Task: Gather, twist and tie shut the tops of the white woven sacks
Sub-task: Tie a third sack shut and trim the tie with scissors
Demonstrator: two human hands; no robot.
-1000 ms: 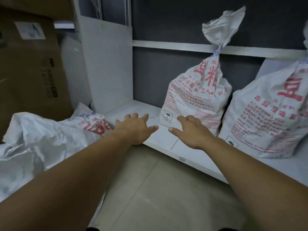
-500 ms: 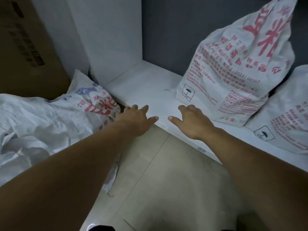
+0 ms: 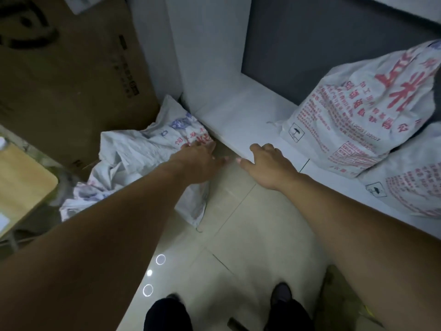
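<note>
A crumpled white woven sack point(image 3: 133, 158) with red and blue print lies slumped on the floor at the left. My left hand point(image 3: 198, 161) is stretched out over its right end, fingers straight, holding nothing. My right hand point(image 3: 267, 163) reaches forward beside it with relaxed fingers, over the front edge of the low white shelf point(image 3: 241, 120). Two filled white sacks with red print stand on that shelf: one point(image 3: 353, 111) at the right, its top out of view, and another point(image 3: 415, 187) at the far right edge.
A large brown cardboard box point(image 3: 71, 75) stands behind the floor sack. A white upright panel point(image 3: 207, 51) rises at the shelf's left end. A wooden tabletop corner point(image 3: 21, 182) juts in at the left. Beige floor tiles and my shoes point(image 3: 281, 292) lie below.
The view has tilted down and pulled back, so the floor and my shoes now show. Both hands stayed outstretched and empty; the left one has drifted left over the floor sack.
</note>
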